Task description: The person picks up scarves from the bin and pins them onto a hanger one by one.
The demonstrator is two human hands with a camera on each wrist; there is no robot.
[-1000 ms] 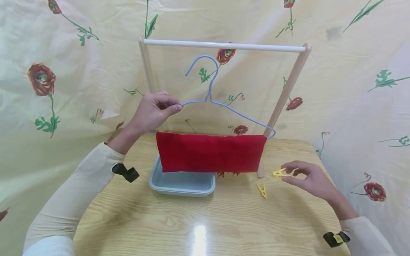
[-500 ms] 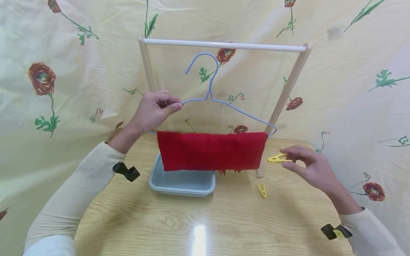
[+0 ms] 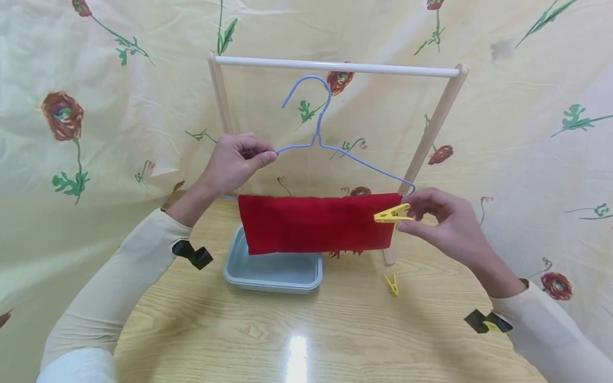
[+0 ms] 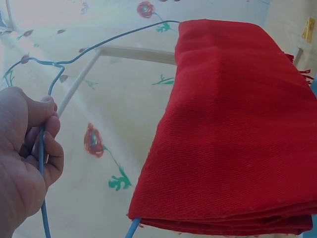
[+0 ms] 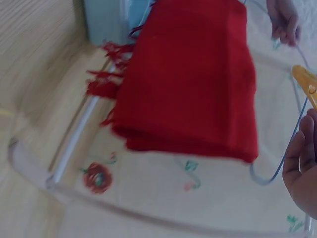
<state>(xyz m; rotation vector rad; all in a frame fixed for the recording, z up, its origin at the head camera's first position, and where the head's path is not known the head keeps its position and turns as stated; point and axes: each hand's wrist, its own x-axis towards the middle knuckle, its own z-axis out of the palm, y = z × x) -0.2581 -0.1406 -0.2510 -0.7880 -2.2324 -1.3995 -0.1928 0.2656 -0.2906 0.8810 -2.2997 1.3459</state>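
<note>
My left hand [image 3: 239, 162] grips the left shoulder of a blue wire hanger [image 3: 356, 158], holding it up off the table. Over the hanger's lower bar hangs a folded red cloth [image 3: 311, 223]; red fringe shows behind it in the right wrist view. Between thumb and fingers my right hand [image 3: 442, 223] pinches a yellow clothespin [image 3: 392, 214], which overlaps the cloth's upper right corner in the head view. In the right wrist view this clothespin [image 5: 306, 82] appears apart from the cloth. A second yellow clothespin [image 3: 391, 285] lies on the table.
Behind the hanger stands a rack with a white top rail [image 3: 335, 66] and wooden side posts [image 3: 436, 127]. Below the cloth a light blue plastic tub [image 3: 273, 287] sits on the wood-grain table [image 3: 249, 330]. A flowered curtain [image 3: 143, 106] surrounds the back and sides.
My right hand has moved up and left with its clothespin, from beside the cloth to its upper right corner. The hanger and cloth have risen slightly and shifted a little right.
</note>
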